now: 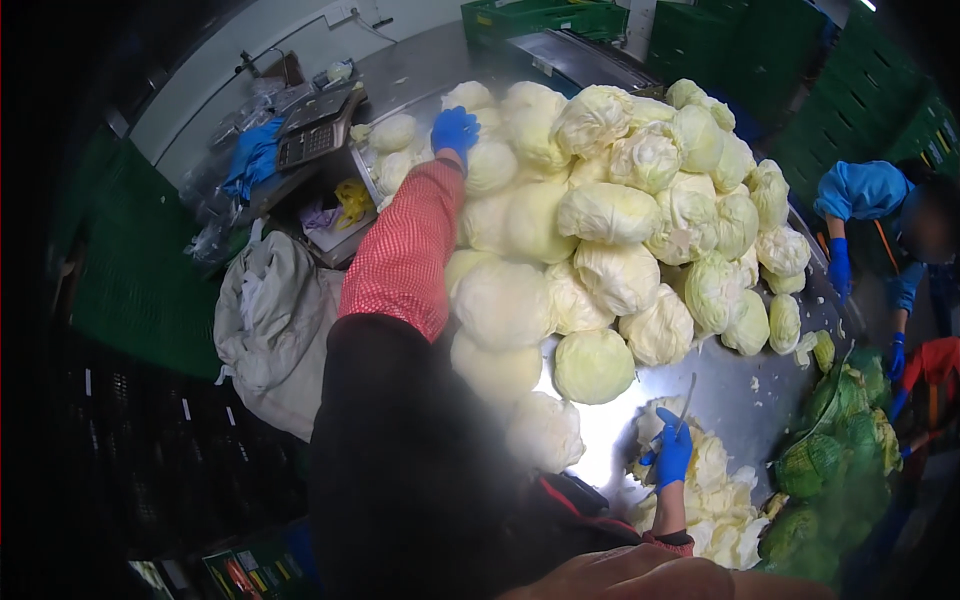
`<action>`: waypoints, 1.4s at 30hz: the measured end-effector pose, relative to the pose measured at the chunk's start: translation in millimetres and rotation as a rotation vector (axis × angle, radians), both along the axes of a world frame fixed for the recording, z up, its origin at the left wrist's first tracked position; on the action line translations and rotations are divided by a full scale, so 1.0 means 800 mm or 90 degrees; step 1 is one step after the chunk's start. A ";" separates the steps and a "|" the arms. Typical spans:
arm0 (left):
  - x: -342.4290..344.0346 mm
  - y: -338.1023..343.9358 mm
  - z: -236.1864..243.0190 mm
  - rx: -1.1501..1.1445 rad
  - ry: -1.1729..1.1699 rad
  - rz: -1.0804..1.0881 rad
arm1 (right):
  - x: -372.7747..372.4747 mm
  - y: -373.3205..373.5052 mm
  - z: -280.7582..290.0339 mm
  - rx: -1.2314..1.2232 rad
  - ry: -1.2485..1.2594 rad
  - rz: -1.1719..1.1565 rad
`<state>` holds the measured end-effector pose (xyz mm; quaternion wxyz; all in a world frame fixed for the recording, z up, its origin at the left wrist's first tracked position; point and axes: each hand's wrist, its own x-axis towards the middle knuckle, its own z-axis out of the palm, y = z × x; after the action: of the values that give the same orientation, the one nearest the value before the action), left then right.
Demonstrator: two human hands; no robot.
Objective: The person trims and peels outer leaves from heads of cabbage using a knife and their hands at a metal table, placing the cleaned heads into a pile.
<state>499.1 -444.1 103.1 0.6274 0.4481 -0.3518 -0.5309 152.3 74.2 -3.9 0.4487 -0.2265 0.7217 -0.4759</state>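
My left hand (455, 131), in a blue glove, reaches out to the far left of a big heap of peeled pale cabbages (608, 213). It lies over the cabbages there, palm down, with its fingers stretched out. A red checked sleeve covers that forearm. Close to my body on the right, my right hand (674, 452), also gloved in blue, is closed round a knife (687, 397); its thin blade points up and away. Beneath it lie loose cabbage leaves (712, 492). A round cabbage (594, 366) sits at the near edge of the heap, left of the knife.
Green cabbages in net bags (810, 464) stand at the right. Beyond them are co-workers in blue gloves (839, 270). A scale (318, 128) and a whitish cloth sack (268, 310) are on the left. Green crates (545, 20) stand at the back.
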 end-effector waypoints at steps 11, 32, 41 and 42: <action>-0.209 0.266 0.040 -0.153 -0.174 -0.395 | -0.019 0.073 -0.040 -0.109 0.172 0.000; -0.566 0.964 -0.021 -0.164 -0.058 -1.449 | -0.141 0.547 0.064 -0.200 0.211 -0.879; -0.678 0.962 -0.161 -0.086 -0.462 -1.171 | -0.134 0.567 -0.009 0.070 -0.015 -0.833; -0.686 0.967 -0.161 0.005 -0.433 -1.139 | -0.136 0.562 -0.010 0.078 -0.011 -0.826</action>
<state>-49.4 329.3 -25.6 -0.1483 0.1456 -0.7257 -0.6559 43.6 524.1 -11.6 0.0879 0.2852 0.7343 -0.6097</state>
